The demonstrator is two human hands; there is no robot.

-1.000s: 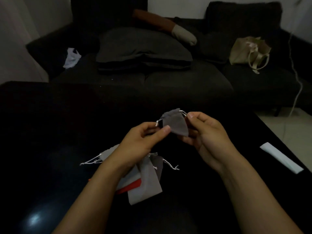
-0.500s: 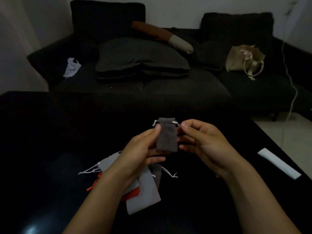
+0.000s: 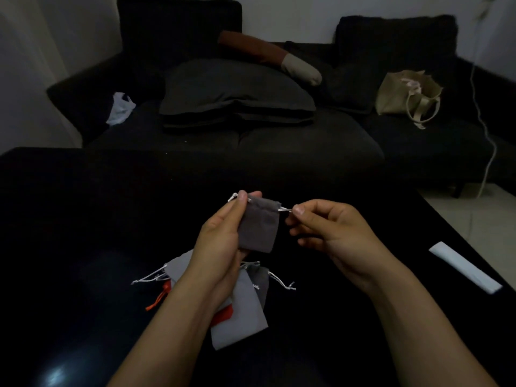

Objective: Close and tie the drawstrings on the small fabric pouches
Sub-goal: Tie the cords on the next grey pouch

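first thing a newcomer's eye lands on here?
The two hands at centre, holding a grey pouch up over the black table: the left hand grips its body, the right hand pinches the white drawstring at its right end. Next, the pile of pouches, grey and orange, lying under the left wrist. Beyond them, a beige bag stands out on the dark sofa.

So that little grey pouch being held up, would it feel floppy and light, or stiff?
Probably floppy: the grey pouch hangs limp and flat from the left hand, with soft folds. Likely very light, since it looks flat and empty while the right hand merely pinches its white drawstring. The fabric looks unlikely to slip.
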